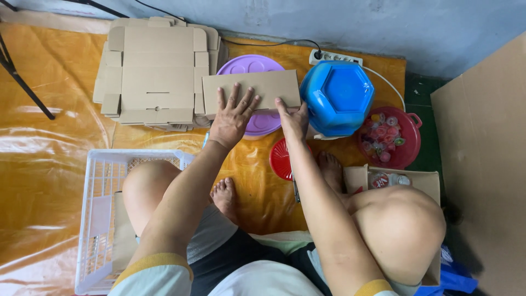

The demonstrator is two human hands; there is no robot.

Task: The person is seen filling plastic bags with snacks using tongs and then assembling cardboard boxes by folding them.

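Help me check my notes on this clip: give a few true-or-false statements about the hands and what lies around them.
1. Both hands, left hand and right hand, rest on the folded cardboard piece. True.
2. The purple round lid lies on top of that cardboard. False: it lies beneath it.
3. The blue container stands right of the right hand. True.
4. The stack of flat cardboard blanks sits inside the white crate. False: it lies on the orange sheet.

The folded box (251, 90) lay on the round lid (247, 64), between the flat boxes (153, 68) on the left and the tub (337, 96) on the right.
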